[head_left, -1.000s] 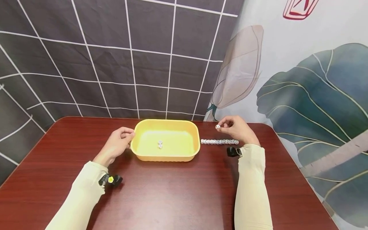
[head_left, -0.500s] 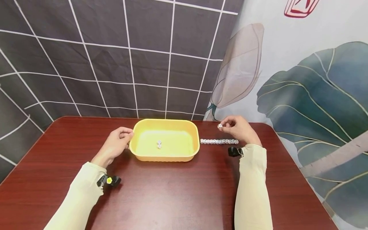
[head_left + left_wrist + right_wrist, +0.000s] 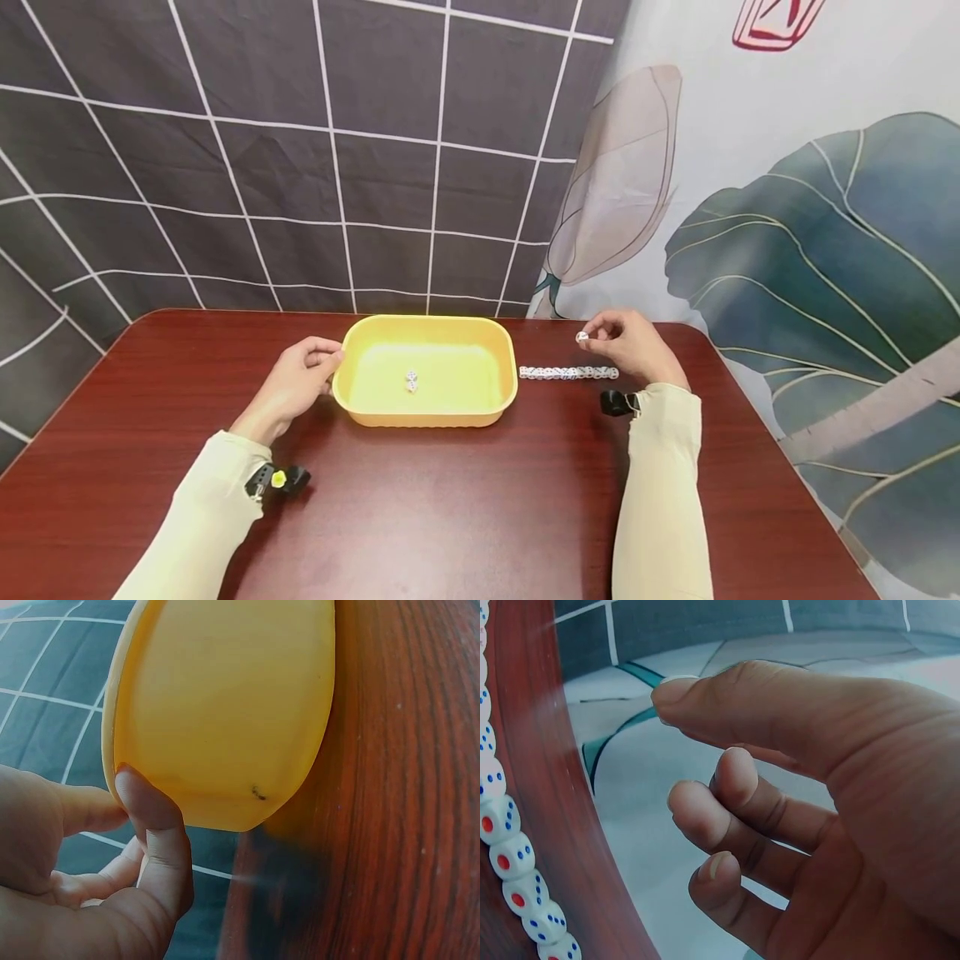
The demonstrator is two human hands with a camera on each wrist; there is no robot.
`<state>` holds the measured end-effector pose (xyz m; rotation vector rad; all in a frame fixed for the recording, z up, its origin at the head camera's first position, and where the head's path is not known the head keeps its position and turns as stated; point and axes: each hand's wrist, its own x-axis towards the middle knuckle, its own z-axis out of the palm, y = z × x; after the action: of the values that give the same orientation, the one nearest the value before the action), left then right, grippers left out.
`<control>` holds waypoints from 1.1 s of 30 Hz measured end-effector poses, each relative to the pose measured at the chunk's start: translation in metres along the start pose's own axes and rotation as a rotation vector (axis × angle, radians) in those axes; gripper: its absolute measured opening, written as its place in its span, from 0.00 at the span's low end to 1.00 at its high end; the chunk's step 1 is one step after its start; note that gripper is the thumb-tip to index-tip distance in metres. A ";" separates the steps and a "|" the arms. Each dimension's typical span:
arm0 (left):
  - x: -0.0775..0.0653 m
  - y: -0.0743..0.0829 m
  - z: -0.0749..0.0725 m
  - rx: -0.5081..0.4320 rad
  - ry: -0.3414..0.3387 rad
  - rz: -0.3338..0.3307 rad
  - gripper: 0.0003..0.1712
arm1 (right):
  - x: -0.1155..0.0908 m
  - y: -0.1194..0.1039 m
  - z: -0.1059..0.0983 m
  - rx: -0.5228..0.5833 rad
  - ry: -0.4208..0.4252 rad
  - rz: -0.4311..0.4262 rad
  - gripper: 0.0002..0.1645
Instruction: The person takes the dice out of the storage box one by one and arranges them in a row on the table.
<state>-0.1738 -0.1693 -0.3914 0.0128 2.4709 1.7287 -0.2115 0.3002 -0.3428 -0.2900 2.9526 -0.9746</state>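
My left hand (image 3: pixel 296 379) pinches the left end of a yellow plastic basin (image 3: pixel 424 415) by its rim. In the left wrist view, the thumb and fingers of that hand (image 3: pixel 154 855) meet at the basin's edge. Two or so white dice (image 3: pixel 411 382) lie on the basin floor. Right of the basin, my right hand (image 3: pixel 636 348) holds a single die (image 3: pixel 582 337) between thumb and forefinger, raised beyond a straight row of dice (image 3: pixel 568 373). The right wrist view shows the other fingers loosely bent; the held die is hidden there. Blue and red pips mark the row's dice (image 3: pixel 511 861).
Everything stands on a dark red wooden table (image 3: pixel 442 508). A dark grid-patterned cloth (image 3: pixel 285 167) hangs behind it, and a leaf-printed curtain (image 3: pixel 810 250) covers the right side. Each wrist carries a small black camera (image 3: pixel 617 403).
My right hand has shifted slightly to the right, still holding the die. The left hand keeps its grip on the basin. The head view has tilted a little.
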 end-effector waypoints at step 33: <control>-0.001 -0.001 -0.002 0.008 -0.020 -0.014 0.24 | -0.028 0.043 -0.013 -0.050 0.050 0.138 0.07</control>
<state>-0.1727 -0.1717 -0.3917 0.0133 2.4577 1.7041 -0.1926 0.3469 -0.3589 -0.0619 2.9976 -0.9053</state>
